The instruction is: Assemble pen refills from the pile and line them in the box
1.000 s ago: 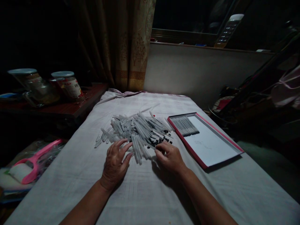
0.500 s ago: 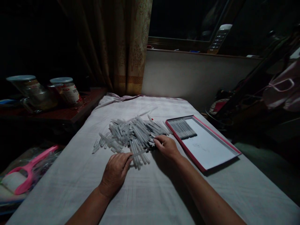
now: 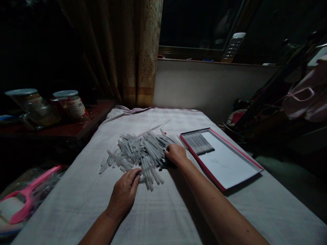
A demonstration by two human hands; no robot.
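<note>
A heap of pale grey pens (image 3: 139, 151) lies in the middle of a table under a white cloth (image 3: 163, 211). My left hand (image 3: 124, 194) rests at the heap's near edge, fingers pinched round one pen (image 3: 146, 169) that points right. My right hand (image 3: 176, 154) reaches into the heap's right side, fingers curled down among the pens; what they hold is hidden. To the right lies a shallow red-rimmed tray (image 3: 231, 163) with a row of several pens (image 3: 198, 143) at its far end.
Two lidded jars (image 3: 70, 103) stand on a dark wooden shelf at the left. A pink-handled tool (image 3: 24, 202) lies low at the left. A curtain (image 3: 138, 51) hangs behind the table; clutter and a pink bag (image 3: 306, 98) fill the right.
My right hand has moved up and further into the heap's right side. My left hand has closed on one pen at the near edge. The view has tilted slightly.
</note>
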